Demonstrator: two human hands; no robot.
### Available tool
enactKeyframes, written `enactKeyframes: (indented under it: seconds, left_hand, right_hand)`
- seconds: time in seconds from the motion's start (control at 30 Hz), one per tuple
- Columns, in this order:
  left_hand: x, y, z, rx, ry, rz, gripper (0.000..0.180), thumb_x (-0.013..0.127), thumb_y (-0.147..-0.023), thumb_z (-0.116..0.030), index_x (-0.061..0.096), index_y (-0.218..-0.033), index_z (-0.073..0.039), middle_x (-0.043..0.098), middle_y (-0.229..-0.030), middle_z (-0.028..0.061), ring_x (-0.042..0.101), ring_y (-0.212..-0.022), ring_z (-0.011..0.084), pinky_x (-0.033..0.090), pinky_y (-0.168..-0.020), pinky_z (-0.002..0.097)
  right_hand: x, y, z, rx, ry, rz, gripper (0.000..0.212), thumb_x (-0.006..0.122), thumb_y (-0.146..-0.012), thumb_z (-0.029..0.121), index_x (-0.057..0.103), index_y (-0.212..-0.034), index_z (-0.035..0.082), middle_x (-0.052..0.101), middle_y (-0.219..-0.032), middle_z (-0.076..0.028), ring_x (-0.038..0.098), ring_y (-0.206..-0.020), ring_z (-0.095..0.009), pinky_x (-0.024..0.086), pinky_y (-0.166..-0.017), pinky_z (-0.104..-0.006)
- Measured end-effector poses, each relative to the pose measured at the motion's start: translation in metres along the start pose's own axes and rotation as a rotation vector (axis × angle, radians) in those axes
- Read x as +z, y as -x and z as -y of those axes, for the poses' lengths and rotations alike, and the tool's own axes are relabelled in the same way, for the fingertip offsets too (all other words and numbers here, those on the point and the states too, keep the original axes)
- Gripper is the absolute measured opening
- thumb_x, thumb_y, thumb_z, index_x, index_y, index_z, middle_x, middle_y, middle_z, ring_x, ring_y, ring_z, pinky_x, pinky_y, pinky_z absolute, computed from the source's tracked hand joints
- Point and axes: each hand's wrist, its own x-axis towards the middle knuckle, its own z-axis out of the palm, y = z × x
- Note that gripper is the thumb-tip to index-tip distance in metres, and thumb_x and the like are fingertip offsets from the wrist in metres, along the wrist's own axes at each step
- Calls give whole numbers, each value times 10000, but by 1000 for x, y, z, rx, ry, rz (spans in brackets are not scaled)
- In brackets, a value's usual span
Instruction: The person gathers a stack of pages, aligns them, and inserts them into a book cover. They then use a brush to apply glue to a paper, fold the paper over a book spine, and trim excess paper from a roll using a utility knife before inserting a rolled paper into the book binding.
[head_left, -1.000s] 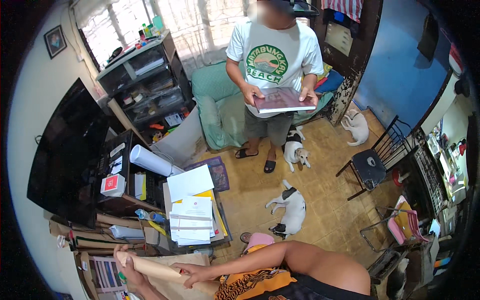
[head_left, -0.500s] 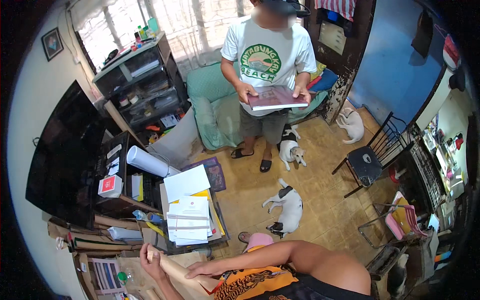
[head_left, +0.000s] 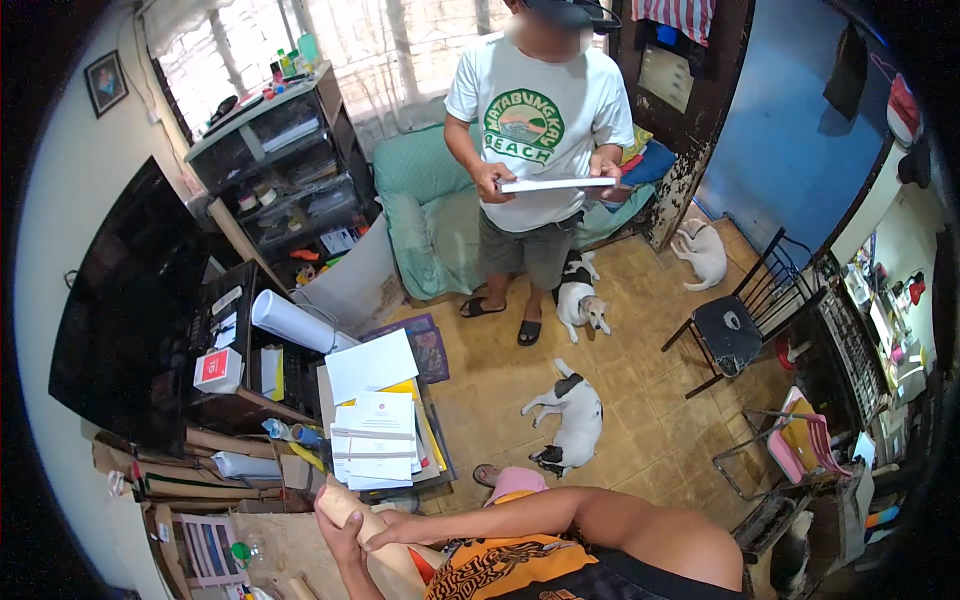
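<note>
A beige paper roll slants across the lower left of the view, close to my body. My left hand grips it from the left, with the fingers wrapped round it near the upper end. My right hand is closed on the same roll, a little lower and to the right. The roll's lower end runs down toward my orange and black shirt. Beneath it spreads a light brown surface, with a green-capped clear bottle to the left.
A stack of papers and folders stands just beyond my hands. Another person holds a book beside a green sofa. Dogs lie on the tiled floor. A black chair and a pink chair stand at right.
Both my hands and the roll have shifted slightly right; my left hand now grips nearer my right. The other person has tilted the book, so its edge faces me.
</note>
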Motion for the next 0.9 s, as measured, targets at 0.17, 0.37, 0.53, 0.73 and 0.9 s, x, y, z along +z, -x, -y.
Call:
enactKeyframes:
  seconds: [0.17,0.37,0.53,0.73,0.9]
  left_hand:
    - [-5,-7,-13,23,-59,-130,647,592,-713,31,382,-1320,-40,495,-1216,118,538,-1004,208,462,-858,318]
    - [-20,-21,-36,-2,-17,-337,528,548,-813,-4,372,-1311,-14,509,-1152,123,558,-941,210,482,-796,316]
    - [-31,-18,-13,-8,-8,-354,534,601,-811,4,354,-1285,-12,495,-1155,127,542,-959,220,471,-819,323]
    - [-12,9,2,-28,4,-329,620,636,-789,20,301,-1309,-22,458,-1215,142,497,-1054,230,430,-894,332]
    - [-21,39,8,-73,13,-307,678,648,-760,12,288,-1333,-25,452,-1222,133,494,-1062,230,421,-915,348]
  right_hand:
    - [11,-7,25,-31,-10,-31,603,730,-746,260,469,-1209,-23,596,-1044,-98,585,-917,-157,482,-772,-287]
    - [35,-15,50,3,8,-28,585,714,-754,268,443,-1196,-4,569,-988,-75,578,-858,-149,498,-706,-293]
    - [38,-16,26,-38,-147,-33,492,625,-811,306,474,-1194,38,591,-953,-65,589,-775,-138,506,-641,-279]
    - [23,-4,-10,109,-157,-13,520,606,-850,347,452,-1240,40,576,-993,-44,559,-848,-108,461,-728,-231]
    - [36,7,-27,90,-90,20,506,602,-844,360,475,-1210,33,580,-980,-44,564,-845,-111,460,-714,-235]
